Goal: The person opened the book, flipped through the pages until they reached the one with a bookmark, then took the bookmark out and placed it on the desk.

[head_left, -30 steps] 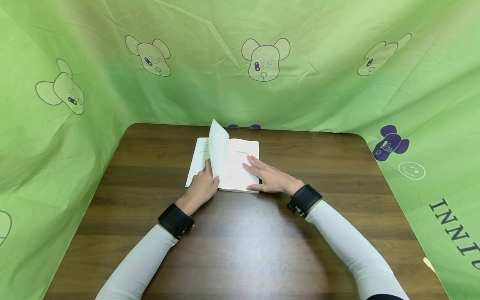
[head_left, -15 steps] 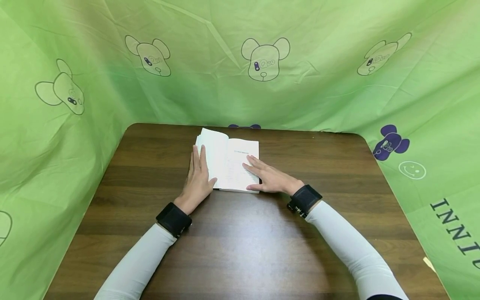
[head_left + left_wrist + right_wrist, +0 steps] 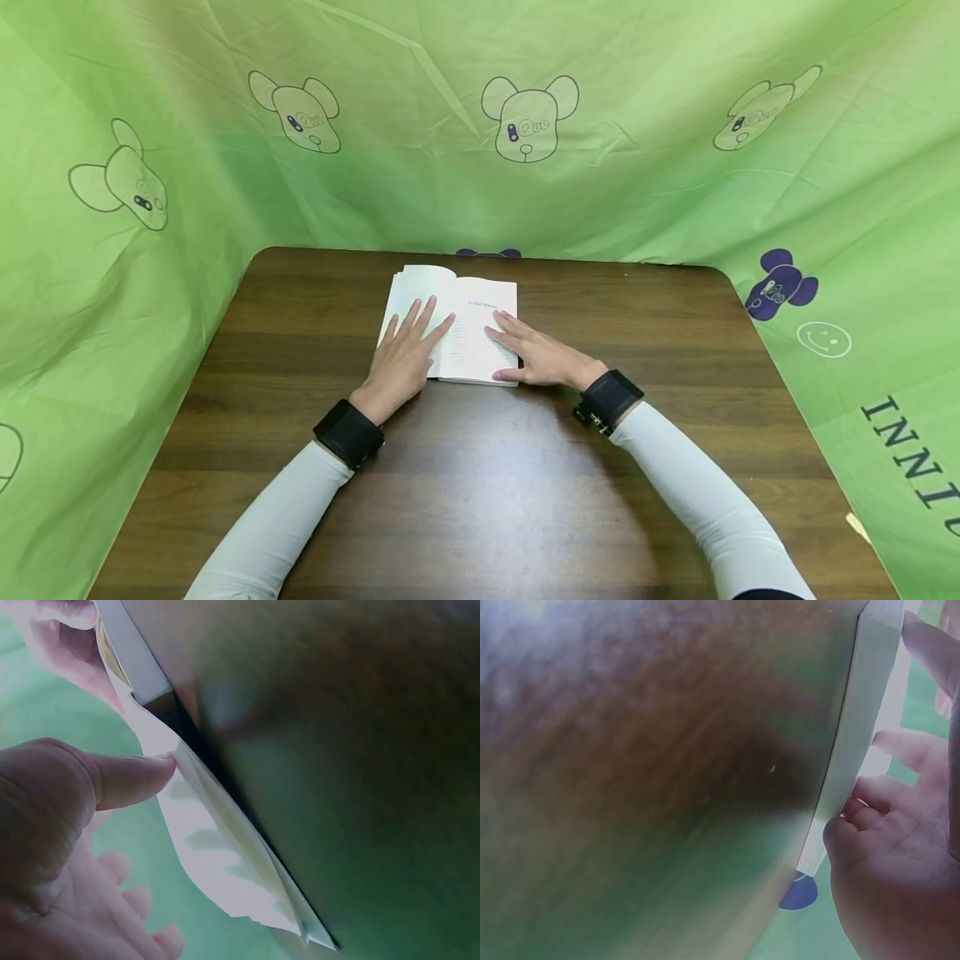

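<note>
An open book (image 3: 468,350) with white printed pages lies on the wooden table. My left hand (image 3: 401,358) is spread over its left page, fingers straight and pointing away from me. In the left wrist view, the thumb (image 3: 139,780) touches the page near the lower edge, and the left-side leaves bow up a little. My right hand (image 3: 551,354) rests on the right page with its fingers spread. The right wrist view shows the thick block of page edges (image 3: 855,712) with the right fingers lying over the top.
A brown wood-grain table (image 3: 480,500) spreads around the book. Green cloth (image 3: 420,200) printed with bear heads hangs behind the table and along both sides. Black bands (image 3: 348,435) circle both wrists, above white sleeves.
The raised leaf came down onto the left side. My left hand let it go, moved over the left page and spread flat. My right hand stayed in place.
</note>
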Available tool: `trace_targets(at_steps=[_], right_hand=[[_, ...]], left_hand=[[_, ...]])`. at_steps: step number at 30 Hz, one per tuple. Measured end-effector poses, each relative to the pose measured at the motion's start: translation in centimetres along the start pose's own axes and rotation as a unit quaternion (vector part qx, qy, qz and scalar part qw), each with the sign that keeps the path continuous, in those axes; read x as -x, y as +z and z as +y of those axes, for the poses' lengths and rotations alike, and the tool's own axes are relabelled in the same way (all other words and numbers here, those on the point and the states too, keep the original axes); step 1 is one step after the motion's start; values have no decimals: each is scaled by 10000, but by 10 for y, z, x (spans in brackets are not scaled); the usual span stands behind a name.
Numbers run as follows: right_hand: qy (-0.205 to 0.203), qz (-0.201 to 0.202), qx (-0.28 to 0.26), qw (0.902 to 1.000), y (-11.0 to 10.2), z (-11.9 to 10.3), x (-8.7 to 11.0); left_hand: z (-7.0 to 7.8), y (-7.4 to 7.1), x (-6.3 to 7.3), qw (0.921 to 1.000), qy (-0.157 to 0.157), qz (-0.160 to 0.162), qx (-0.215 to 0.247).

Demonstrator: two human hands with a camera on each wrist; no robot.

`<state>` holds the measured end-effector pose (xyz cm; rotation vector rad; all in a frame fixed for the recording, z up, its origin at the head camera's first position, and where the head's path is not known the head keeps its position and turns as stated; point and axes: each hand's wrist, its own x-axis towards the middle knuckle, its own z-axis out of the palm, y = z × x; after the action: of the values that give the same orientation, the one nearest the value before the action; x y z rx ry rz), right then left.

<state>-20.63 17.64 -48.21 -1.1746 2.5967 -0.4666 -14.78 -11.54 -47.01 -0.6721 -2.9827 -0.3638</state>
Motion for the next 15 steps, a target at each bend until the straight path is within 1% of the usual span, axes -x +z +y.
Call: trace_targets(at_steps=[4, 7, 12, 15], right_hand=[[6, -22, -39, 10000, 0, 0, 0], [-16, -17, -45, 10000, 0, 1, 1], [-86, -2, -17, 10000, -1, 1, 0], [-106, -23, -62, 9999, -2, 1, 0]], left_hand=[[-1, 0, 0, 9996, 235, -163, -33], [-3, -1, 1, 9985, 303, -442, 90], [-6, -3, 2, 9937, 259, -961, 512], [-7, -3, 3, 9900, 166, -1177, 757]])
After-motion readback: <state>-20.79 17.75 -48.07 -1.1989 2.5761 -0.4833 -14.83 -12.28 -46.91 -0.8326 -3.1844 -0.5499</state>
